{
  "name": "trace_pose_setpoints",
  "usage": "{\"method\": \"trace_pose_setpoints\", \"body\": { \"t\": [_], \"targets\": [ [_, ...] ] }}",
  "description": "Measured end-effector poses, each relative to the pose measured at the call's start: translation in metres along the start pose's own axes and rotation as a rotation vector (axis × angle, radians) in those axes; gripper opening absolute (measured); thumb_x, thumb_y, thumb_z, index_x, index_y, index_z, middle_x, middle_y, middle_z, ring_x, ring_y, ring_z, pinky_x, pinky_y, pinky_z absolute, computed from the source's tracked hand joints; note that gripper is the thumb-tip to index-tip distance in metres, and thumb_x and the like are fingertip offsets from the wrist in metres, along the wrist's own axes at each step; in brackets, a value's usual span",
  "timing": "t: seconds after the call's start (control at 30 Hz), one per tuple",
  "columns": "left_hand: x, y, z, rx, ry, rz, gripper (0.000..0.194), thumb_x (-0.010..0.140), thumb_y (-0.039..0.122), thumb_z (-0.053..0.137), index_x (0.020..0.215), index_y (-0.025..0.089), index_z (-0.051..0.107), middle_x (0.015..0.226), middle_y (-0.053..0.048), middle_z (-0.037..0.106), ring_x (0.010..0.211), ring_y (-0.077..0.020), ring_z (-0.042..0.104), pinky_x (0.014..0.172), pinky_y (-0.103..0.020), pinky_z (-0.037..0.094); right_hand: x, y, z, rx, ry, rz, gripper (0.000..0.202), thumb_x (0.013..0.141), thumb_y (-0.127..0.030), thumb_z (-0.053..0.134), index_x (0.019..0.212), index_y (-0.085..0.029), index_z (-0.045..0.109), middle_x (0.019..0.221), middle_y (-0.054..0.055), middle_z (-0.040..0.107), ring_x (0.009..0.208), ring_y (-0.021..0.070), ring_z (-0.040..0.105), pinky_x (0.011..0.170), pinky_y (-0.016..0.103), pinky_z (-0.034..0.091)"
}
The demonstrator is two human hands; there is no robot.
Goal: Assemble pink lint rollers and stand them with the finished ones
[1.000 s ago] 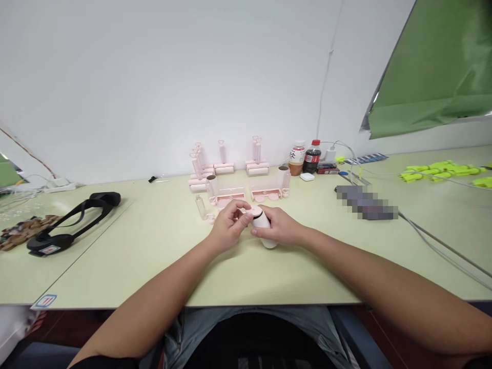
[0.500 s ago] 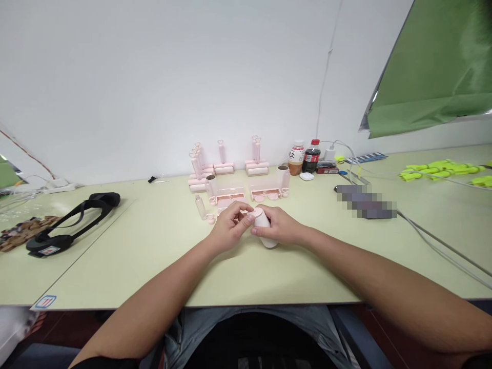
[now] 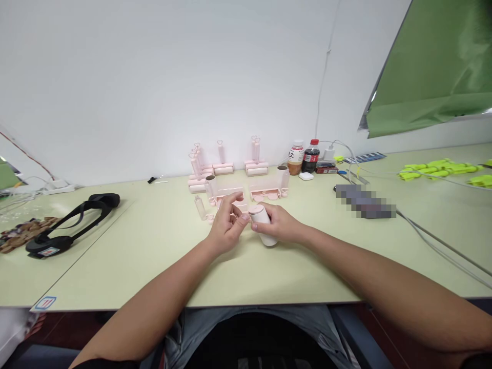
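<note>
A white lint roller roll (image 3: 265, 230) with a flat pink end cap (image 3: 256, 209) leans slightly over the table in my right hand (image 3: 280, 224), whose fingers wrap round its side. Just left of the cap, my left hand (image 3: 227, 225) has its fingers apart and holds nothing; its thumb tip is close to the cap's edge. Beyond the hands stand two rolls with brown cores (image 3: 210, 180) (image 3: 282, 171). Pink open cases (image 3: 265, 193) lie between them, one partly hidden by my left fingers. A small clear-and-pink tube (image 3: 200, 207) stands to the left.
Pink heart-topped handles (image 3: 220, 151) and pink cylinders (image 3: 257, 169) line the wall. Two drink bottles (image 3: 295, 159) (image 3: 311, 156), a white case (image 3: 306, 176) and a blurred dark object (image 3: 363, 201) are to the right. A black headset (image 3: 73, 225) lies left; neon-yellow bundles (image 3: 438, 169) lie far right.
My left hand has come off the pink cap and moved slightly left, its fingers spreading. The right hand keeps its hold on the white roll.
</note>
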State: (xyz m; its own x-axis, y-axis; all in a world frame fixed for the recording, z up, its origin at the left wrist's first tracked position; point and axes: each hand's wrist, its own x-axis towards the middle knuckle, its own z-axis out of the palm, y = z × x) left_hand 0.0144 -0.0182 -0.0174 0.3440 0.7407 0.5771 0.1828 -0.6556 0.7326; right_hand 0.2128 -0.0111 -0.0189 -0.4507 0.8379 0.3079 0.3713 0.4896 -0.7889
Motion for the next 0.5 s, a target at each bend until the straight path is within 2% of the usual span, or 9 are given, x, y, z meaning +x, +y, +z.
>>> {"method": "trace_pose_setpoints", "body": {
  "t": [0.17, 0.23, 0.4, 0.5],
  "targets": [
    [0.0021, 0.0108, -0.0051, 0.136, -0.222, 0.131, 0.032, 0.080, 0.017, 0.056, 0.111, 0.022, 0.061, 0.113, -0.009, 0.057, 0.079, -0.0139, 0.056, 0.058, -0.025, 0.046, 0.0001, 0.0004, -0.0001, -0.028, 0.017, 0.014, 0.032, 0.078, -0.046, 0.067, 0.091, -0.018, 0.059, 0.082, 0.002, 0.059, 0.076, 0.0181, 0.053, 0.066, 0.028, 0.040],
    [0.0029, 0.0107, -0.0072, 0.158, -0.207, 0.137, 0.038, 0.075, 0.012, 0.053, 0.111, 0.022, 0.060, 0.114, -0.009, 0.057, 0.078, -0.0135, 0.056, 0.057, -0.024, 0.046, 0.0001, -0.0004, -0.0005, -0.032, 0.023, 0.023, 0.031, 0.078, -0.046, 0.066, 0.089, -0.018, 0.058, 0.082, 0.002, 0.059, 0.075, 0.0177, 0.053, 0.065, 0.028, 0.040],
    [0.0032, 0.0033, -0.0097, 0.187, -0.078, 0.136, 0.053, 0.071, 0.007, 0.049, 0.120, 0.023, 0.052, 0.118, -0.008, 0.052, 0.071, -0.0099, 0.054, 0.051, -0.022, 0.043, 0.0000, -0.0028, -0.0012, -0.056, 0.032, 0.041, 0.031, 0.076, -0.045, 0.067, 0.086, -0.018, 0.056, 0.082, 0.002, 0.058, 0.073, 0.0171, 0.052, 0.064, 0.028, 0.039],
    [0.0034, 0.0025, -0.0085, 0.189, -0.121, 0.162, 0.059, 0.071, 0.007, 0.049, 0.126, 0.025, 0.048, 0.121, -0.008, 0.051, 0.076, -0.0114, 0.055, 0.052, -0.021, 0.043, -0.0002, -0.0019, -0.0007, -0.077, 0.019, 0.038, 0.031, 0.077, -0.045, 0.067, 0.090, -0.018, 0.058, 0.083, 0.002, 0.059, 0.075, 0.0179, 0.054, 0.065, 0.028, 0.039]
  ]
}}
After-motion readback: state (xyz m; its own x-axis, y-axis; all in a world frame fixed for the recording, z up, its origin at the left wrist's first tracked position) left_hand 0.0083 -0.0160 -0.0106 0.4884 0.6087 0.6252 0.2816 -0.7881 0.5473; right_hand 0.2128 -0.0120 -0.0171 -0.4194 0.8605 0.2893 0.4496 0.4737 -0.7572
